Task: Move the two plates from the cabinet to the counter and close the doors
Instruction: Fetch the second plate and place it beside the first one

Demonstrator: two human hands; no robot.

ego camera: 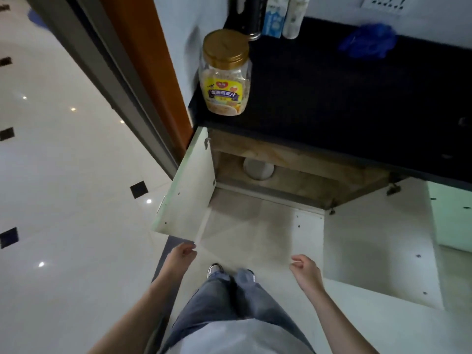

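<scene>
The cabinet under the black counter (332, 103) stands with both white doors swung open: the left door (186, 190) and the right door (378, 238). Inside, on the wooden shelf, the rim of a white plate (258, 169) shows; the counter's edge hides most of it, and I cannot tell if a second plate lies there. My left hand (182, 254) hovers just below the left door's lower corner, fingers loosely curled and holding nothing. My right hand (305, 270) hangs beside the right door's edge, also loosely curled and holding nothing.
A gold-lidded jar of oat flakes (224, 72) stands at the counter's left front corner. Bottles (283, 16) and a blue glove (367, 43) lie at the back. A wooden door frame (145, 67) borders the cabinet on the left. My legs and shoes stand between the doors.
</scene>
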